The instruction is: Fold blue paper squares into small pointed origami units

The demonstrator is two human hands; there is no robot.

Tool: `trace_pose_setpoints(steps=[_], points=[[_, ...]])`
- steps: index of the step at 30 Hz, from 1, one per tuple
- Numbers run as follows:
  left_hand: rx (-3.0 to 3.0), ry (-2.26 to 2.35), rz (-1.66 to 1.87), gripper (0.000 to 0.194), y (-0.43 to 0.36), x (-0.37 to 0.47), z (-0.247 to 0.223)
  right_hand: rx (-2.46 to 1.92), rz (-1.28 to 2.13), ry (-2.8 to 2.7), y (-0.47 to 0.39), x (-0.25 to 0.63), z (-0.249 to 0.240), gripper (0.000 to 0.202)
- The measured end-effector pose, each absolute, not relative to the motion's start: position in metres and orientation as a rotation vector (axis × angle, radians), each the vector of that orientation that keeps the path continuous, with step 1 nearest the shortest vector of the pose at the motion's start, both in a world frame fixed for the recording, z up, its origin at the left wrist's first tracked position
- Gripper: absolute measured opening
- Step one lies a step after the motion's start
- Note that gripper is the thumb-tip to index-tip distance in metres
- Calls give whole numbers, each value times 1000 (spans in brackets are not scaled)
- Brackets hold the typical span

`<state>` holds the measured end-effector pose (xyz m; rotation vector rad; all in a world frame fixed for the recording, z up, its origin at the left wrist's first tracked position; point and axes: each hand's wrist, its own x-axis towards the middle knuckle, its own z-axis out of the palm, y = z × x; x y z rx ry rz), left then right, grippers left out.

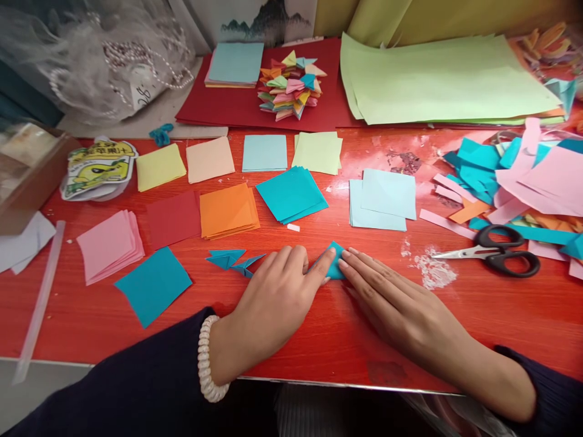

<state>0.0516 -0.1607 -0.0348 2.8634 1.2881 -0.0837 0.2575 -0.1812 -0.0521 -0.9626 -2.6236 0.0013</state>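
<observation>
A small folded piece of blue paper (336, 270) lies on the red table between my hands. My left hand (277, 297) has its index finger pressed on the paper's left side, with the thumb low beside it and the other fingers curled. Flat and stretched out, the fingers of my right hand (405, 303) touch the paper's right edge with their tips. Folded blue paper pieces (226, 259) sit just beyond my left hand, partly hidden by it. A single blue square sheet (153, 285) rests farther left.
Stacks of coloured squares, among them orange (229, 211), blue (291, 194) and pink (110, 247), spread across the table. Black-handled scissors (505, 252) lie right, beside paper scraps (537, 176). A folded paper model (291, 88) stands at the back on red card (218, 109).
</observation>
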Motion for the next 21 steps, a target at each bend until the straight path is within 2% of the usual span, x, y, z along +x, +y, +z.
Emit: trace_pose_setpoints(steps=[21], points=[[2897, 1295, -149, 44, -161, 53, -33, -954, -1, -2620, -186, 261, -50, 42]])
